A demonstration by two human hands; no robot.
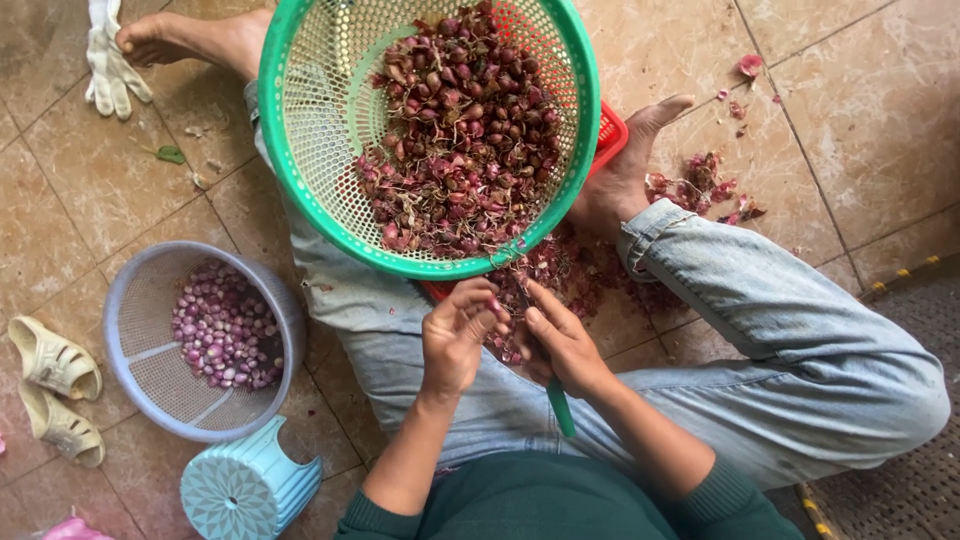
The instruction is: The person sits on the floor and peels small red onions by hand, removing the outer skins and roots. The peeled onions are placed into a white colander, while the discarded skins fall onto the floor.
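My left hand (455,335) pinches a small red shallot (494,305) just below the rim of a green basket (300,150) heaped with unpeeled shallots (455,130). My right hand (562,345) grips a green-handled knife (560,405), its blade pointing up toward the shallot and hidden behind the fingers. Both hands meet over my lap, above a scatter of red peels (575,275). A grey basket (135,300) at the left holds peeled purple shallots (225,325).
A red tray (612,130) sticks out under the green basket. Tan sandals (55,390) lie at the left edge, a pale blue stool (245,485) on its side below the grey basket, a white glove (108,60) at the top left. Loose peels (705,185) lie by my foot.
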